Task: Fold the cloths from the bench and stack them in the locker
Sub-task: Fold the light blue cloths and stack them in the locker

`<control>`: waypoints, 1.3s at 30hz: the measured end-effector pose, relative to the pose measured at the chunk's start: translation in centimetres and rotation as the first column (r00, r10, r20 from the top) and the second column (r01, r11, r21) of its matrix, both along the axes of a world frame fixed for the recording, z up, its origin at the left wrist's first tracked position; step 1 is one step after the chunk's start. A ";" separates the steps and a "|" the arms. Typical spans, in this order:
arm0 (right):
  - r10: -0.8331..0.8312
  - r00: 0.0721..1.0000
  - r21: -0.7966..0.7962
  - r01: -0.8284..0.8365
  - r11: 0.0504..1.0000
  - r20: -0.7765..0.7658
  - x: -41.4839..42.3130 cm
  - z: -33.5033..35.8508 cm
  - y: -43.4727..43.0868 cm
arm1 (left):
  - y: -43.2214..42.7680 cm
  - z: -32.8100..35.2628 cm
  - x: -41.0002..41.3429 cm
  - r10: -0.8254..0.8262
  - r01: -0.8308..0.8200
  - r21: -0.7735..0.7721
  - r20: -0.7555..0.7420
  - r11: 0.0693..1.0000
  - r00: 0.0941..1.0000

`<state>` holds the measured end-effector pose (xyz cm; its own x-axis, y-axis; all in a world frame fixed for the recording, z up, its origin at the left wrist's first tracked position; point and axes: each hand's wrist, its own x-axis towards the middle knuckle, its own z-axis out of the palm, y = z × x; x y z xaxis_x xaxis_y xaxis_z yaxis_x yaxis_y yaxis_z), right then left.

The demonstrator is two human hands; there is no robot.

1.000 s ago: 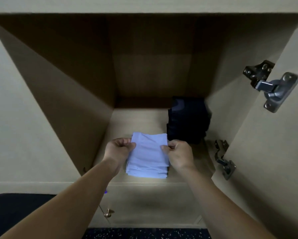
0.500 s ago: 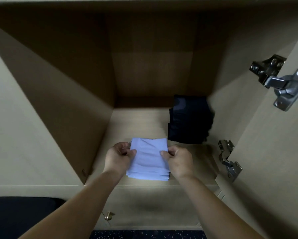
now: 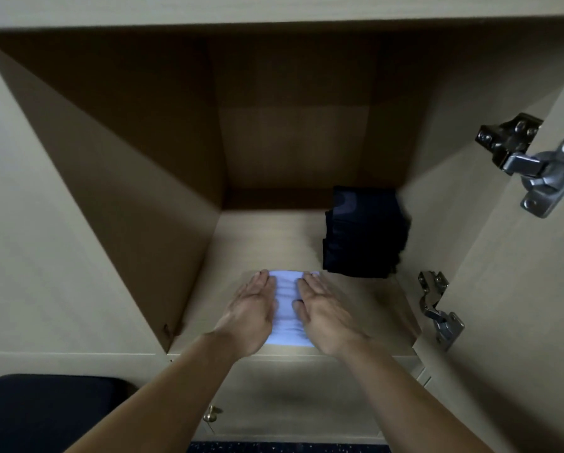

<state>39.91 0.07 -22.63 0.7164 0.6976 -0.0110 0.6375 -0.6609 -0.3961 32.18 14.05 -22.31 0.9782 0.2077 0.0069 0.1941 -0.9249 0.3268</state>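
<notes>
Locker shelf point(image 3: 257, 243), hands point(image 3: 249, 317) point(image 3: 326, 317) flat on cloth point(image 3: 287, 308)

Pale blue cloth point(image 3: 287, 305): sides covered by left hand point(image 3: 251, 310) and right hand point(image 3: 326, 312); layer count unreadable.
Dark stack point(image 3: 365, 233), 2 o'clock: blurred, folds indistinct.
Upper hinge point(image 3: 535, 165), 3 o'clock: cut by frame edge.

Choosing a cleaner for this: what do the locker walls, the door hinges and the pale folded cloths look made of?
Locker walls: probably laminated board, matte, faint wood grain.
Door hinges: metal, shiny silver with bright glints and screws.
Pale folded cloths: soft fabric, matte, with small wrinkles; fibre unclear.
</notes>
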 end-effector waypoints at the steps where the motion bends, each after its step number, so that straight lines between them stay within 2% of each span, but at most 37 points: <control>1: -0.006 1.000 -0.008 0.006 1.000 -0.021 0.0 -0.5 -0.1 | 0.1 -0.6 -0.2 -0.004 0.005 -0.050 0.021 0.999 1.000; 4: -0.050 0.997 0.072 0.054 0.996 -0.063 -0.2 -1.9 -0.4 | 0.2 -2.0 -0.5 0.007 0.014 -0.182 0.116 0.983 0.993; 7: -0.063 0.996 0.101 0.069 0.992 -0.060 -0.3 -2.9 -0.3 | 0.2 -2.6 -0.5 0.030 0.001 -0.236 0.128 0.972 0.991; 11: -0.068 0.993 0.079 0.076 0.994 -0.097 -0.1 -2.7 0.0 | 0.4 -2.4 -0.3 0.024 -0.013 -0.184 0.060 0.983 0.998; 15: -0.149 0.978 0.185 0.175 0.967 -0.144 -0.3 -0.2 0.1 | 0.2 -0.2 -1.5 0.079 -0.074 -0.119 0.033 0.990 0.996; 19: -0.222 0.972 0.123 0.231 0.965 -0.083 -1.5 3.5 -0.6 | 0.2 3.5 -4.6 0.129 -0.128 -0.042 0.022 0.991 0.991; 22: -0.190 0.981 0.087 0.193 0.977 -0.043 -3.7 6.3 -1.2 | -0.1 6.6 -7.8 0.172 -0.172 0.054 -0.008 0.984 0.985; 26: -0.132 0.991 0.057 0.133 0.989 -0.010 -8.2 10.5 -1.8 | -0.5 10.1 -13.3 0.232 -0.231 0.099 0.002 0.968 0.973; 32: 0.023 0.999 0.036 -0.025 0.999 0.043 -16.5 14.2 -0.7 | -0.2 12.7 -24.7 0.376 -0.377 0.091 0.034 0.922 0.926; 39: 0.238 0.971 0.052 -0.239 0.970 0.026 -28.7 13.7 2.6 | 1.3 12.3 -40.4 0.601 -0.602 0.052 0.031 0.797 0.798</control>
